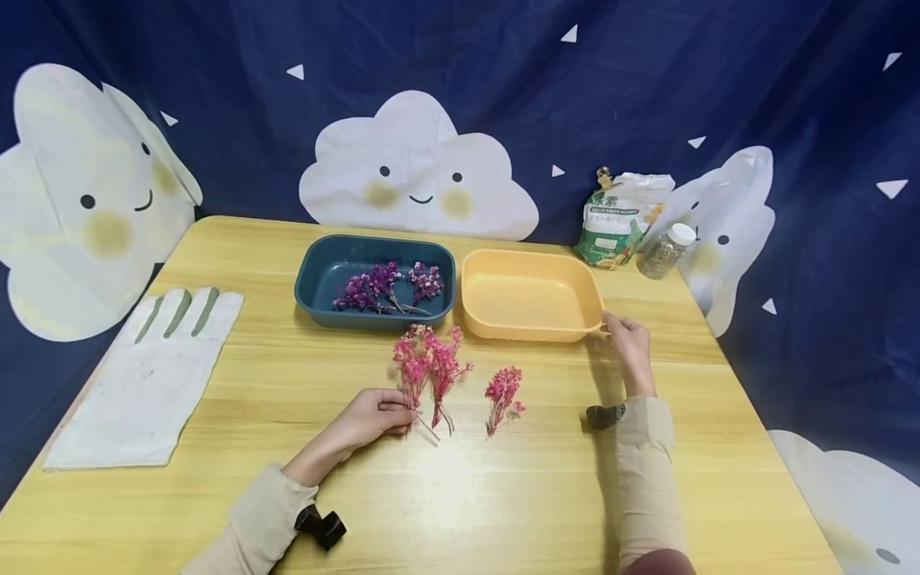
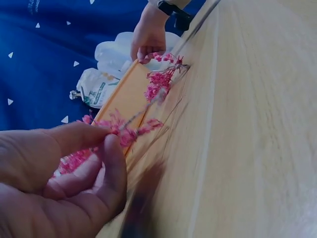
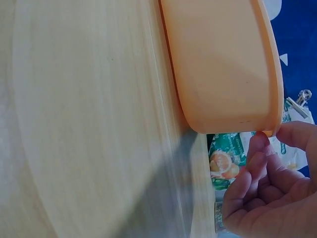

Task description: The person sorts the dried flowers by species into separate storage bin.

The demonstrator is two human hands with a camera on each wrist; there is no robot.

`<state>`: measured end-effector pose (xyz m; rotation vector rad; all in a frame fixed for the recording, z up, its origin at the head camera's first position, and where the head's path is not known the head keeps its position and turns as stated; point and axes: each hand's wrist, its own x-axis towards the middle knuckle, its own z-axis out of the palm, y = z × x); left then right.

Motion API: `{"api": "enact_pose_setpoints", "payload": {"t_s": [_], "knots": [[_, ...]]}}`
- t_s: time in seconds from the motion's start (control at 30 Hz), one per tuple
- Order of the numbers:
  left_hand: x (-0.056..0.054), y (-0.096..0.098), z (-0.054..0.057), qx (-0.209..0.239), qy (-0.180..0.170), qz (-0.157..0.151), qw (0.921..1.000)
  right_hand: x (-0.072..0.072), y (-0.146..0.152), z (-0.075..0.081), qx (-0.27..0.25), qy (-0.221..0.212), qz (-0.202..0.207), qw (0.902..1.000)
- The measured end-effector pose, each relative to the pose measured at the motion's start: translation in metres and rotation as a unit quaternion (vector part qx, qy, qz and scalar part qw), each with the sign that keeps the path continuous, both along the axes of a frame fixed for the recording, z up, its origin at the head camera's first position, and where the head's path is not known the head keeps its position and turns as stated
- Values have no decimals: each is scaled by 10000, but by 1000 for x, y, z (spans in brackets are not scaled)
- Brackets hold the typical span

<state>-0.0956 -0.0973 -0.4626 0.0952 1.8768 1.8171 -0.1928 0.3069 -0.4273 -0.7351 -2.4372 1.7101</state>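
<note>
My left hand [image 1: 370,417] pinches the stem of a sprig of pink dried flowers [image 1: 411,363] between thumb and forefinger, low over the table. A second pink sprig [image 1: 443,371] lies close beside it, and a third sprig [image 1: 503,391] rests farther right. My right hand [image 1: 629,347] grips the rim of a yellow-orange plastic basin [image 1: 532,330] at its near right corner, thumb and fingertips on the edge, as the right wrist view [image 3: 270,133] also shows. Left of that basin stands a dark teal basin [image 1: 374,321] with purple dried flowers [image 1: 370,287] inside.
White gloves [image 1: 144,383] with green stripes lie on the left of the wooden table [image 1: 446,511]. At the back right stand a clipped green-and-white bag [image 1: 618,224] and a clear jar [image 1: 666,251] with a white lid. A dark blue cloud-patterned curtain [image 1: 244,104] hangs behind.
</note>
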Motion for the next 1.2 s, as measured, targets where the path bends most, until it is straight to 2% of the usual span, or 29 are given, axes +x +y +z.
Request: {"api": "enact_pose_setpoints", "payload": {"t_s": [0.13, 0.23, 0.43, 0.57, 0.7, 1.0, 1.2], "knots": [[0, 2, -1, -129, 205, -103, 9997, 0, -1, 0, 24, -6, -25, 10000], [-1, 3, -1, -507, 393, -130, 9979, 0, -2, 1, 25, 2, -44, 10000], [-2, 7, 1, -1480, 709, -53, 9864, 0, -2, 0, 5, -15, 4, 10000], [-1, 8, 4, -1748, 786, -2, 9815, 1, -1, 1, -11, -66, 95, 9999], [-1, 8, 4, -1710, 842, -14, 9817, 1, 0, 1, -33, -67, 107, 9999], [-2, 5, 7, -993, 1025, -311, 9893, -1, -1, 1, -63, -61, 37, 10000], [-1, 6, 12, -884, 1106, -387, 9892, 0, -2, 0, -7, -96, 9, 10000]]}}
